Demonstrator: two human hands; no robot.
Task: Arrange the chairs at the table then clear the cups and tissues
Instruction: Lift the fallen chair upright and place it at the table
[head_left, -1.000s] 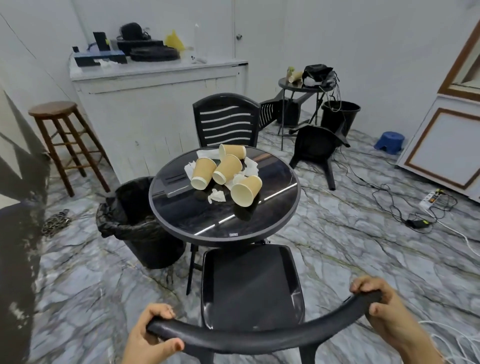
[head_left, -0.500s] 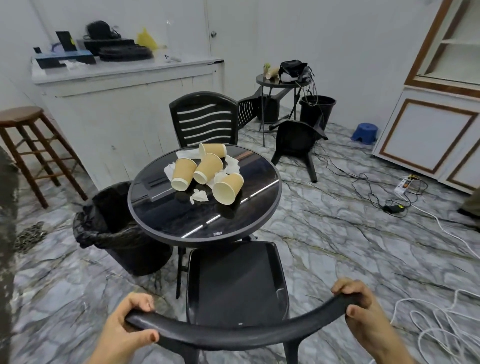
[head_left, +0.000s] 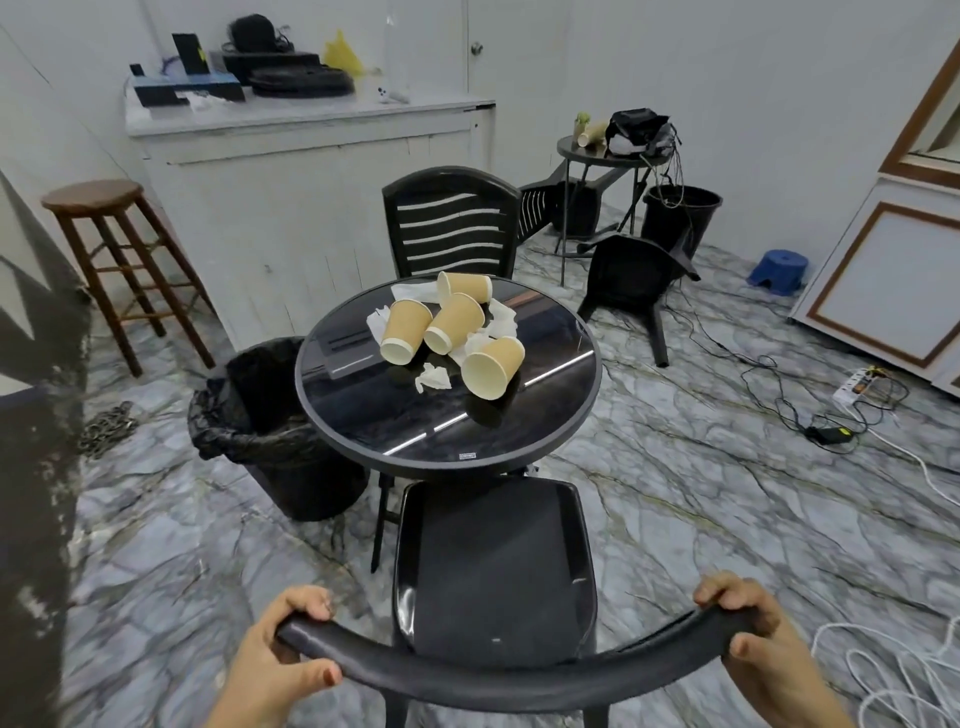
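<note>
A person's left hand (head_left: 275, 660) and right hand (head_left: 753, 642) each have a closed grip around opposite ends of the curved top rail of a black chair (head_left: 493, 571), whose seat faces a round black tabletop (head_left: 363, 405), its front edge just under the near rim. A second chair (head_left: 451, 221) stands at the far side facing back, while a third (head_left: 631, 278) lies tipped over on the floor well apart, so arranging seems partly done. Four paper cups (head_left: 491, 366) lie on their sides, mouths pointing roughly toward the viewer, among what look like crumpled tissues (head_left: 432, 376), all uncleared; a lined bin (head_left: 275, 431) stands just beside the table.
</note>
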